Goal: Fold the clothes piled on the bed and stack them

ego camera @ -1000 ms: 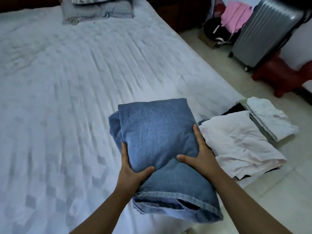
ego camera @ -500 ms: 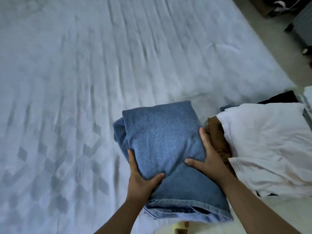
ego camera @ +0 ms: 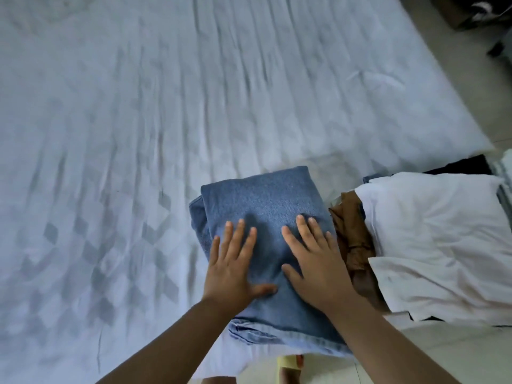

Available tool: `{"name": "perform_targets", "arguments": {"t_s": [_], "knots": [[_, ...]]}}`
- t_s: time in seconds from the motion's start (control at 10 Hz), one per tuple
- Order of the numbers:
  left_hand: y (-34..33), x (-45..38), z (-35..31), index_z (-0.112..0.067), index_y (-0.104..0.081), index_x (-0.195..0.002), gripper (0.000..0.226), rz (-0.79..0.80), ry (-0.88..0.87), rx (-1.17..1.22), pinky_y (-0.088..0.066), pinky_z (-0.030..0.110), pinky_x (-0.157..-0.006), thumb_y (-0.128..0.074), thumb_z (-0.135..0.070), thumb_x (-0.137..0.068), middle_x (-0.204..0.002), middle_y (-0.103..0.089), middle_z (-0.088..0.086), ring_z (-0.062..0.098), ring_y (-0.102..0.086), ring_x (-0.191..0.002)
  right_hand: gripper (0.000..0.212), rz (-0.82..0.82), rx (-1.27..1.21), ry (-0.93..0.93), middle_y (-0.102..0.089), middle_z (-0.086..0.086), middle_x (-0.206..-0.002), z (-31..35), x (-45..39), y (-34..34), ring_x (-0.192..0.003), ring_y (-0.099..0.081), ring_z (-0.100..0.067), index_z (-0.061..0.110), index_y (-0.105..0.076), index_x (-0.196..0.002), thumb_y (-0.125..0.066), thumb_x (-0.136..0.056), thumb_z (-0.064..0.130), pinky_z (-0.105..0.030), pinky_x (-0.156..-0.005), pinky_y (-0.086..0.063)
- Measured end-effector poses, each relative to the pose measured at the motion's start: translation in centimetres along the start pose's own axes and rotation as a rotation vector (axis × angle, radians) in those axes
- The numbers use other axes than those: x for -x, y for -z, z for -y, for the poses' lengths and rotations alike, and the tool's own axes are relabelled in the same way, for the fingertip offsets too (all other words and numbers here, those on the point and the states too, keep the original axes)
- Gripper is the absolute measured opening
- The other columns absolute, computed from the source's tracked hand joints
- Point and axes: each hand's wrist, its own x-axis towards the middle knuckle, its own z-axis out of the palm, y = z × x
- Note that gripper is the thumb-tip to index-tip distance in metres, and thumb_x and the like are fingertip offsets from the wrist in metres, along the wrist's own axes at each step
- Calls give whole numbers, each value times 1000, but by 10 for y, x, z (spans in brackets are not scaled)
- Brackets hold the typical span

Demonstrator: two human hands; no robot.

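Pale bed (ego camera: 166, 120): left hand (ego camera: 232, 267) and right hand (ego camera: 313, 261), fingers spread flat, press folded jeans (ego camera: 266, 206), probably flattening them.

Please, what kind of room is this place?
Most likely a bedroom at home: a wide bed under a pale patterned sheet, folded jeans on it, and more folded clothes stacked beside them.
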Motion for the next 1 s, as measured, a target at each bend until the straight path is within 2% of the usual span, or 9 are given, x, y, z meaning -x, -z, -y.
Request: {"name": "perform_targets", "arguments": {"t_s": [0.1, 0.2, 0.3, 0.4, 0.5, 0.6, 0.7, 0.9, 1.0], "knots": [[-3, -8, -8, -16, 1, -151, 114, 219, -49, -78, -15, 43, -119, -50, -76, -69, -154, 14, 9, 23, 11, -143, 71, 77, 12, -3, -36, -12, -150, 1, 4, -11, -138, -29, -30, 24, -38, -143, -38, -77, 51, -49, -103, -29], [-10, -9, -15, -17, 19, -148, 117, 358, 41, -159, 6, 36, -119, -58, -68, -75, -147, 37, 6, 23, 28, -140, 71, 114, 8, -6, -36, -13, -149, -1, 3, -21, -138, -26, -29, 23, -38, -142, -40, -77, 51, -53, -104, -31], [-5, -15, -23, -16, 16, -149, 114, 389, 78, -180, 2, 38, -119, -58, -66, -78, -153, 30, 9, 26, 22, -144, 74, 178, 3, -13, -16, -13, -157, 3, -5, -10, -145, -13, -31, 23, -25, -149, -51, -85, 49, -54, -113, -25], [25, -20, -24, -19, 1, -152, 97, 413, 69, -113, -13, 35, -118, -56, -58, -84, -159, 14, 4, 22, 5, -147, 73, 286, -54, -50, 9, -4, -160, 3, -11, 21, -147, 9, -22, 28, -3, -152, -43, -95, 49, -42, -117, -3], [65, -17, -23, -21, -8, -152, 84, 394, 74, 9, -16, 32, -116, -55, -50, -89, -160, 0, 1, 17, -7, -146, 68, 265, -42, -57, 0, -6, -160, 10, -6, 57, -147, 1, -21, 24, -3, -152, -37, -98, 46, -39, -118, -6], [113, -12, -33, -19, -9, -151, 81, 329, 62, -77, -8, 36, -118, -49, -54, -91, -159, -8, 0, 18, -2, -147, 65, 250, 3, -59, -5, -7, -160, 20, 0, 101, -147, -4, -20, 19, -7, -152, -36, -99, 44, -37, -117, -7], [174, -17, -50, -17, -7, -151, 80, 175, 49, -141, 3, 42, -119, -42, -58, -92, -160, -5, 1, 21, 8, -147, 66, 138, 23, -43, -8, -6, -159, 32, -7, 162, -146, -7, -17, 16, -7, -152, -36, -99, 43, -35, -117, -11], [314, -22, -102, -17, 18, -148, 89, -292, -100, -220, 10, 38, -117, -30, -65, -91, -153, 30, 2, 21, 30, -140, 69, -259, 85, -35, 9, -5, -160, 70, -14, 316, -147, 8, -19, 17, 6, -151, -27, -100, 48, -39, -118, 0], [365, -21, -118, -15, 21, -147, 94, -645, -212, -319, 5, 46, -118, -23, -73, -87, -153, 27, 8, 27, 28, -141, 73, -467, 150, -1, 21, -4, -157, 88, -7, 383, -145, 19, -19, 18, 13, -150, -24, -98, 53, -41, -117, 5]]}}
